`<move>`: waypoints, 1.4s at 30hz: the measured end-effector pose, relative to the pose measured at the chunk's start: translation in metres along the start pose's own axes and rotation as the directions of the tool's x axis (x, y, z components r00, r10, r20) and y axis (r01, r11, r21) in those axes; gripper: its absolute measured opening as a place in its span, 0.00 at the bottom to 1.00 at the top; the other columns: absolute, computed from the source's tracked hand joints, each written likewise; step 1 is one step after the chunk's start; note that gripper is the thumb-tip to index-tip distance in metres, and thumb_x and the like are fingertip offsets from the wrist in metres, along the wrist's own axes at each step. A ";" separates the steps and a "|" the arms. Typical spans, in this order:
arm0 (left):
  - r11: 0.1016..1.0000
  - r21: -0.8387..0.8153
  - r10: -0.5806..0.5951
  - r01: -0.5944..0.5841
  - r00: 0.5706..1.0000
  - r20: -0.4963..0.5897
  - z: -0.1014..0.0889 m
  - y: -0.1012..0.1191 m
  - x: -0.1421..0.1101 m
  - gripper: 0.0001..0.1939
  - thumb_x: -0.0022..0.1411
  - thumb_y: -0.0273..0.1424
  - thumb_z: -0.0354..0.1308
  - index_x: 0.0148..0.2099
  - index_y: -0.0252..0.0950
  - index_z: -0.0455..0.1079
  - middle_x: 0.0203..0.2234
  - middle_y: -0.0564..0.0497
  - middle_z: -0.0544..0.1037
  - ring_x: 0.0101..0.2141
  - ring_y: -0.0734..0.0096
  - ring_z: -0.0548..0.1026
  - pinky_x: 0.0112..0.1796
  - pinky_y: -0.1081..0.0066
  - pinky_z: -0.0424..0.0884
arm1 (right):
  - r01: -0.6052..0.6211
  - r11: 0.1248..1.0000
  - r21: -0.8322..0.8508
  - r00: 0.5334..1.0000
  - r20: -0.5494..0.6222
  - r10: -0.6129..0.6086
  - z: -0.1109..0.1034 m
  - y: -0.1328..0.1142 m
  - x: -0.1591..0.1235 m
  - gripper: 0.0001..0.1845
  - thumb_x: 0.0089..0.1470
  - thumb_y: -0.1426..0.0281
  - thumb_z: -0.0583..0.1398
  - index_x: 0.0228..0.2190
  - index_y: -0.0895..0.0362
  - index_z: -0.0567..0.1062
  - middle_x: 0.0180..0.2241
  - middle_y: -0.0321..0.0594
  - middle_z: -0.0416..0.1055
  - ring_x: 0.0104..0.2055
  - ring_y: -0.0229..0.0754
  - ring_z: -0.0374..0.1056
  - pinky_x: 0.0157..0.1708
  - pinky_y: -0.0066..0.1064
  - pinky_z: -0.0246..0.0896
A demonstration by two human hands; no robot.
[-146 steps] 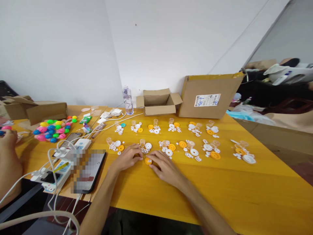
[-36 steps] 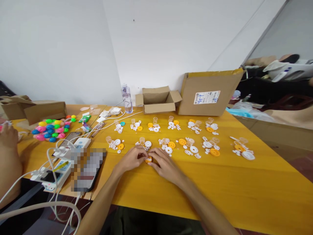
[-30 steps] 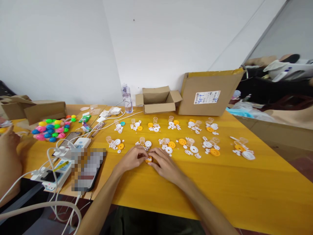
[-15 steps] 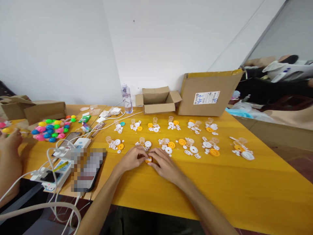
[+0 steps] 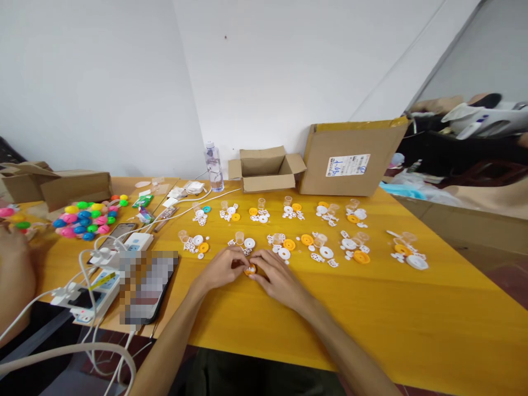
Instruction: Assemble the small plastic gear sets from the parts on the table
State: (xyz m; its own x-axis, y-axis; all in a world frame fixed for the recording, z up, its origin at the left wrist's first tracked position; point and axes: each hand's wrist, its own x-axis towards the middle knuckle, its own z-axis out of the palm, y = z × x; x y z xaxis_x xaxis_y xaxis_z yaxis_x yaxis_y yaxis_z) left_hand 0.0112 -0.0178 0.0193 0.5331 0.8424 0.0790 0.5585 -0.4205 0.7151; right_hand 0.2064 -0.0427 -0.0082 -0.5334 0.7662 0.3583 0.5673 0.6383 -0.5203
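My right hand [image 5: 277,275] rests on the table, with thumb and fingers closed around the edge of a small orange plastic disc [image 5: 249,270]. White bits show inside the disc; their exact shape is too small to make out. My left hand [image 5: 225,267] is closed in a pinch at the disc's left rim, and whatever lies between its fingertips is hidden. Just beyond my hands are a clear plastic cup [image 5: 240,237] and a white wheel [image 5: 249,243]. Perforated white pieces there are partly covered by my left fingers.
Two rows of similar part groups include an orange wheel [image 5: 362,257]. Behind stand an open carton [image 5: 269,183], a large box [image 5: 350,165] and a bottle [image 5: 214,168]. To the left are a power strip [image 5: 101,280], a phone [image 5: 159,291], colourful balls [image 5: 85,220] and another person's hand [image 5: 11,242].
Compared with about five seconds ago, my left hand has moved right to the orange disc. Over the last second both hands keep nearly still. The other person's hand shifts among coloured pieces.
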 end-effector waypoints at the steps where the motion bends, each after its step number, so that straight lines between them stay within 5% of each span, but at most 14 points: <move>1: 1.000 -0.003 0.002 -0.002 1.000 0.000 0.000 0.000 0.000 0.10 0.58 0.21 0.56 0.31 0.37 0.77 0.29 0.51 0.77 0.32 0.71 0.72 0.36 0.72 0.67 | 0.000 1.000 0.000 1.000 0.000 0.000 0.000 0.000 0.000 0.07 0.60 0.74 0.60 0.41 0.52 0.72 0.44 0.42 0.71 0.47 0.47 0.68 0.48 0.39 0.65; 42: 0.999 -0.027 -0.018 0.018 1.000 -0.011 0.002 0.001 0.001 0.08 0.57 0.21 0.55 0.29 0.36 0.73 0.27 0.53 0.75 0.28 0.73 0.70 0.32 0.74 0.66 | -0.024 1.000 -0.013 1.000 0.015 0.024 0.000 0.000 0.000 0.08 0.60 0.74 0.60 0.41 0.52 0.72 0.43 0.41 0.71 0.46 0.47 0.68 0.46 0.40 0.65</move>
State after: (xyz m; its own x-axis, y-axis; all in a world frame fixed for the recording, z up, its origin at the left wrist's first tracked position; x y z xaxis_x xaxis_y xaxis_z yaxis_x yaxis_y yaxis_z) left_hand 0.0135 -0.0179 0.0182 0.5156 0.8537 0.0737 0.5509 -0.3961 0.7346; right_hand 0.2064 -0.0425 -0.0085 -0.5289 0.7802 0.3340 0.5878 0.6206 -0.5190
